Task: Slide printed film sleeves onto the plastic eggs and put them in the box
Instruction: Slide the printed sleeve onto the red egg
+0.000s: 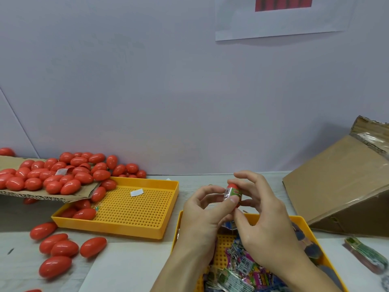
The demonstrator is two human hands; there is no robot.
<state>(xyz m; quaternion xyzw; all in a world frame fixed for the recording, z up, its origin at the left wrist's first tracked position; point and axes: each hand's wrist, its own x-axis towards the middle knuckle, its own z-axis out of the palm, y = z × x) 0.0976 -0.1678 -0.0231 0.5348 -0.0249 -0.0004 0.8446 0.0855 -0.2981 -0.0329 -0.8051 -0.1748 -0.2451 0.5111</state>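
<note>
A pale table [130, 268] is set against a plain wall [168, 91], on which a white sheet [282, 20] with a red printed block is mounted. At the far right a cardboard box [336, 186] is tipped on its side. At the left, a large heap of red eggs [59, 173] is carried on a cardboard flap [42, 197], from which some are spilled into a perforated yellow tray [134, 207]; further loose eggs [61, 247] are scattered on the table in front of it. A second yellow tray [303, 222], nearest the camera, is filled with printed film sleeves [242, 268]. A flat bundle of sleeves [366, 253] is laid to its right.

Above the near tray, one egg [231, 185] is held upright between both hands. The left hand [202, 216] is closed on it, thumb pressed to the sleeve [233, 193], which is fitted around the egg's middle with the red tip exposed above. The right hand [265, 220] is curled around the egg from the far side and grips it.
</note>
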